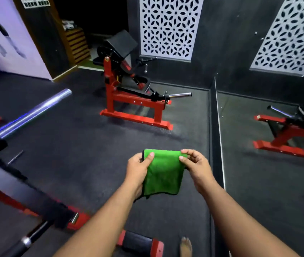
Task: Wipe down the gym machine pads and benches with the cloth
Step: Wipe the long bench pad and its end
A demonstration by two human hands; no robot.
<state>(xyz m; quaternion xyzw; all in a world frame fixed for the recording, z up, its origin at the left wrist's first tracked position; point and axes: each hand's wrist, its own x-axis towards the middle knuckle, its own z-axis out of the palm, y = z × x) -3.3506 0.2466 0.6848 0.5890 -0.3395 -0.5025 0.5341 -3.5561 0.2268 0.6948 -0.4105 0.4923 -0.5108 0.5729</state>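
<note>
A green cloth [163,173] with a dark hem hangs folded in front of me, held by its top edge. My left hand [140,168] pinches its left corner and my right hand [195,165] pinches its right corner. Farther ahead on the floor stands a red machine [134,106] with a black tilted pad [122,41] on top and a small black seat [98,61] to its left. Both hands are well short of that machine, with open floor between.
A chrome bar [34,113] and a red and black frame [26,197] cross the left side. A mirror [270,127] on the right wall reflects the machine. A black roller pad [138,242] lies by my bare foot [185,246]. Dark rubber floor [76,141] spreads across the middle.
</note>
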